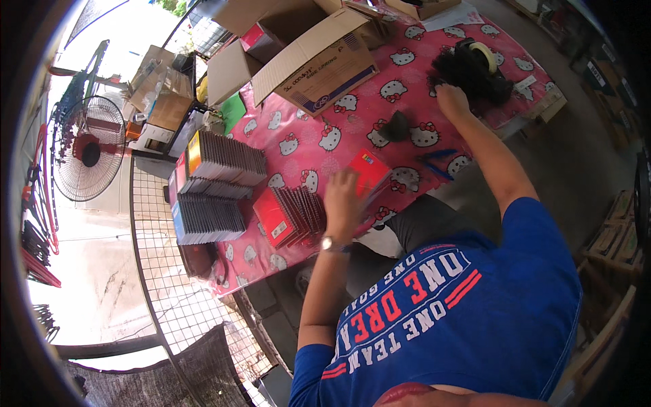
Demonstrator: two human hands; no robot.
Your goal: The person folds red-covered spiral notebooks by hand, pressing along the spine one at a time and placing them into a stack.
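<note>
A red notebook (370, 169) lies on the pink cartoon-print tablecloth in front of me. My left hand (343, 193), with a watch on its wrist, is at the notebook's left edge, fingers bent and closed against it. Off to the right, my right hand (451, 101) reaches out to the edge of a bundle of black strands (461, 71). Its fingers are closed there, and what is between them is too small to make out. Just left of my left hand stands a row of red notebooks (285, 214).
Tall stacks of notebooks (210, 214) stand at the left table edge. An open cardboard box (325, 71) sits at the back. A dark lump (395, 127) and a blue-handled tool (438, 163) lie near the notebook. A tape roll (484, 57) rests by the black bundle.
</note>
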